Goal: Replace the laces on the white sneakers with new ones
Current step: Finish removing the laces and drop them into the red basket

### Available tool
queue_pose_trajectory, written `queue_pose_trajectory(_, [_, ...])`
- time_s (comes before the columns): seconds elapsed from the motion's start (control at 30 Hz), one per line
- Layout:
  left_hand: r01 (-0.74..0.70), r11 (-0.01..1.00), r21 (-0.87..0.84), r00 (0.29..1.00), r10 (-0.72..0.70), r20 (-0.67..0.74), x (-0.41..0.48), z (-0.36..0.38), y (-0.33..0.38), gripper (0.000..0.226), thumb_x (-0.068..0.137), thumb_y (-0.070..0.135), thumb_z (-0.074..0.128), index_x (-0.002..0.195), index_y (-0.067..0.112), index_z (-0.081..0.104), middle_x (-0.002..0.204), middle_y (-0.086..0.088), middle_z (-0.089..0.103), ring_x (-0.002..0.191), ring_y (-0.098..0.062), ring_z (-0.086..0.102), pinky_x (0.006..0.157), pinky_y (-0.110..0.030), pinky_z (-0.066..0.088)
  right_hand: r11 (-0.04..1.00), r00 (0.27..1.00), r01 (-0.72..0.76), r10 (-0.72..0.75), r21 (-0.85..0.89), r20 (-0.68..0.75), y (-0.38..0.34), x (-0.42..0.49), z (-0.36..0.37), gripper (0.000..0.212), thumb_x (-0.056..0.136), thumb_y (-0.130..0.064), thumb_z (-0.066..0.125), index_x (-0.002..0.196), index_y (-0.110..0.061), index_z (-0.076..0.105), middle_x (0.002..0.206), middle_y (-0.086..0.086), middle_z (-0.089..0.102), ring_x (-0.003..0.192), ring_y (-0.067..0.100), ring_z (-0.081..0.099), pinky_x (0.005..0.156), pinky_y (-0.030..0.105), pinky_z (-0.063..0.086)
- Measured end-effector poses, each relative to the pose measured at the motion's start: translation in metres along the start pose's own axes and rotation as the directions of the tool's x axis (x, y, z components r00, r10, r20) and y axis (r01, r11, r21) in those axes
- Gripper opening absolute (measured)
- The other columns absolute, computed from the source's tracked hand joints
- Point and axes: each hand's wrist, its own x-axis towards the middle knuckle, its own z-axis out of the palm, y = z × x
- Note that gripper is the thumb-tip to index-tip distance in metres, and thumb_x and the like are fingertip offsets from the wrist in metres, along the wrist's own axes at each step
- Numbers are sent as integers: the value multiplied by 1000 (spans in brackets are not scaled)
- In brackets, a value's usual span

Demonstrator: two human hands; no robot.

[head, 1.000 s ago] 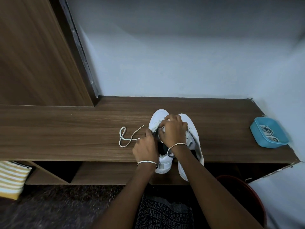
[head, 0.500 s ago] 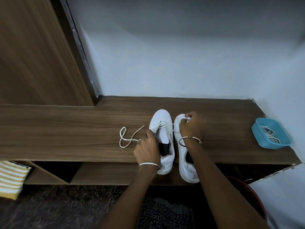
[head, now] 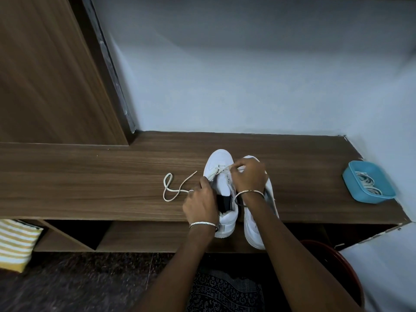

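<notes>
Sneakers, white and paired, stand side by side on a long wooden surface [head: 90, 181]. Their toes point toward the wall and their heels hang over the near edge, which likely keeps the eyelets within easy reach of the person seated in front.

The left hand [head: 200, 203] curls its grip round the outer side of the left sneaker [head: 221, 176], beside the dark opening. It seems to brace the shoe so it cannot slide while the lace is worked. The right hand [head: 248, 174] reaches across the toe of the right sneaker [head: 256, 228]. Its fingertips are pressed together, pinching a lace [head: 221, 169] that crosses the lowest eyelets of the left sneaker. The right sneaker is mostly hidden under that hand and forearm, so its lacing cannot be judged.

A cream loose lace [head: 172, 188] lies in a loop on the surface just left of the left hand, one end running up to the fingers. Whether that hand also holds it, or whether it joins the lace in the shoe, cannot be told.

Well apart, at the far right end of the surface, a teal tray [head: 351, 179] holds coiled white spare laces [head: 367, 183], probably set aside until needed. A striped cushion [head: 15, 242] sits low on the left. The work looks to be at an early stage.
</notes>
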Motion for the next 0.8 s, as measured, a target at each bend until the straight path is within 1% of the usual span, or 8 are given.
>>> queue_pose_trajectory(0.1, [-7, 1000, -16, 1000, 7, 3, 0, 1, -1, 37, 57, 16, 89, 72, 18, 55, 46, 0, 53, 37, -22, 57, 32, -20, 31, 974, 978, -169, 184, 148, -94, 5, 13, -16, 13, 80, -18, 64, 78, -17, 77, 89, -1, 74, 90, 25, 67, 79, 30, 51])
queue_pose_trajectory(0.2, [-10, 1000, -17, 1000, 10, 7, -1, 1, -1, 37, 57, 19, 89, 73, 19, 56, 46, -1, 53, 38, -22, 57, 33, -21, 30, 944, 943, -277, 303, 180, -135, 9, 24, -25, 15, 77, -19, 59, 77, -19, 74, 86, 0, 74, 87, 27, 68, 79, 39, 55])
queue_pose_trajectory(0.27, [-6, 1000, -16, 1000, 6, 15, -1, 0, -1, 38, 57, 20, 90, 73, 19, 55, 46, -1, 53, 38, -22, 57, 33, -21, 30, 940, 936, -289, 318, 181, -153, 10, 23, -26, 16, 74, -20, 56, 77, -20, 72, 86, 0, 73, 86, 29, 68, 79, 42, 56])
queue_pose_trajectory(0.37, [12, 1000, -13, 1000, -11, 21, 0, 0, -2, 39, 58, 19, 90, 74, 19, 55, 47, -1, 54, 40, -22, 58, 32, -22, 31, 996, 974, -79, 88, 50, -210, 6, 9, -22, 18, 73, -19, 64, 89, -22, 71, 99, 2, 69, 101, 29, 60, 90, 45, 49])
queue_pose_trajectory(0.47, [43, 999, 12, 999, -43, 16, 0, -1, -1, 34, 62, 13, 85, 77, 19, 55, 49, 0, 56, 42, -22, 60, 34, -23, 31, 953, 975, 222, -217, -207, 45, -4, -9, -6, 19, 76, -27, 69, 94, -28, 72, 116, -4, 60, 118, 26, 46, 95, 45, 37])
queue_pose_trajectory(0.53, [35, 999, 14, 999, -36, 16, -3, -2, 0, 28, 68, 8, 79, 80, 18, 56, 52, -2, 59, 45, -24, 62, 37, -23, 30, 879, 930, 355, -297, -317, 217, -8, -15, 6, 16, 81, -30, 68, 95, -29, 74, 124, -6, 57, 125, 23, 40, 94, 44, 30])
queue_pose_trajectory(0.63, [11, 1000, -4, 1000, -10, 14, -3, -6, 1, 31, 63, 4, 81, 78, 16, 57, 49, -3, 56, 42, -24, 60, 35, -22, 28, 840, 922, 374, -290, -394, 258, -10, -15, 14, 13, 86, -26, 63, 89, -25, 76, 120, -7, 60, 123, 22, 40, 91, 42, 26])
queue_pose_trajectory(0.8, [7, 1000, 2, 1000, -7, -6, -1, -4, -1, 35, 56, 8, 86, 75, 18, 58, 44, -1, 53, 36, -22, 57, 31, -21, 33, 915, 973, 232, -220, -330, 75, -7, -8, 8, 13, 84, -24, 59, 82, -21, 72, 102, -5, 66, 111, 25, 50, 84, 39, 34])
